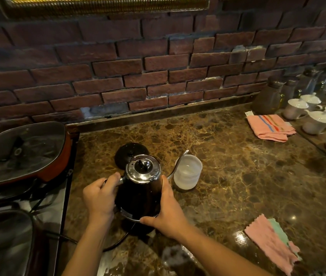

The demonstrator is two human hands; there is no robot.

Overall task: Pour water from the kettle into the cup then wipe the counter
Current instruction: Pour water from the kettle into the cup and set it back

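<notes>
A black gooseneck kettle [140, 193] with a shiny steel lid is lifted off the brown marble counter [247, 176] and tilted rightward. Its thin spout reaches over the rim of a frosted white cup [187, 172] that holds a little water. My left hand [99, 198] is wrapped around the kettle's handle. My right hand [167, 209] presses against the kettle's right side and lower edge. The round black kettle base [131, 153] lies on the counter behind the kettle. A pink and green cloth [273, 241] lies flat at the near right.
An orange electric pan with a glass lid [21, 153] stands at the left, with another lidded pan [2, 238] below it. A folded pink striped towel [270, 127] lies at the far right. White lidded cups [317, 118] and glass jars [267, 98] crowd the right corner. A brick wall backs the counter.
</notes>
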